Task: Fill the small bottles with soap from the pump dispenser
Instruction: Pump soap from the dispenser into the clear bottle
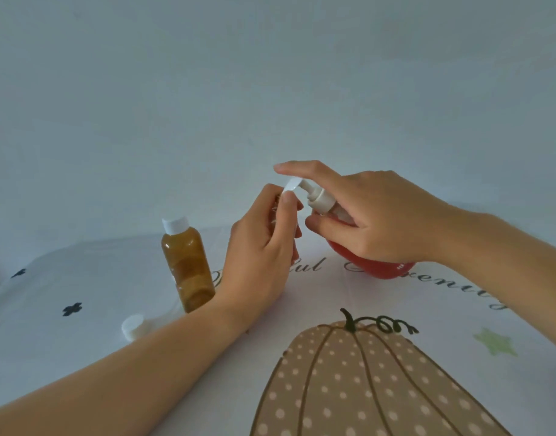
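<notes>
Left hand (264,247) is gripping a small bottle (277,205), with fingers and thumb curling round it and holding its mouth right up against the nozzle (290,185). The hand is covering nearly all of that bottle; only a brownish bit of the neck is showing between the fingers, so the fill level can't be read.

Right hand (374,215) is holding the pump dispenser (380,269). The index finger is stretching out over the white pump head (314,196), and the thumb and remaining fingers are curling round the neck and shoulder. Whether the index is actually pressing down is hard to tell. The red dispenser body is sitting on the table, leaning toward the left hand, and the right hand is hiding most of it.

Around the hands:
- A second small bottle, the filled bottle (188,262), is standing upright just left of the left wrist. It is full of amber liquid, its white cap is on, and the left forearm is cutting off its base.
- A loose cap (132,325) (white, lying near the filled bottle's foot) is resting on the cloth, just beside the forearm.
- The tablecloth (81,278) is pale with black cross marks on the left, script lettering partly blocked by both hands and the dispenser, a dotted pumpkin print (364,388) in front and a green star at right.
- A plain grey-blue wall (270,73) is filling the upper half of the view.
</notes>
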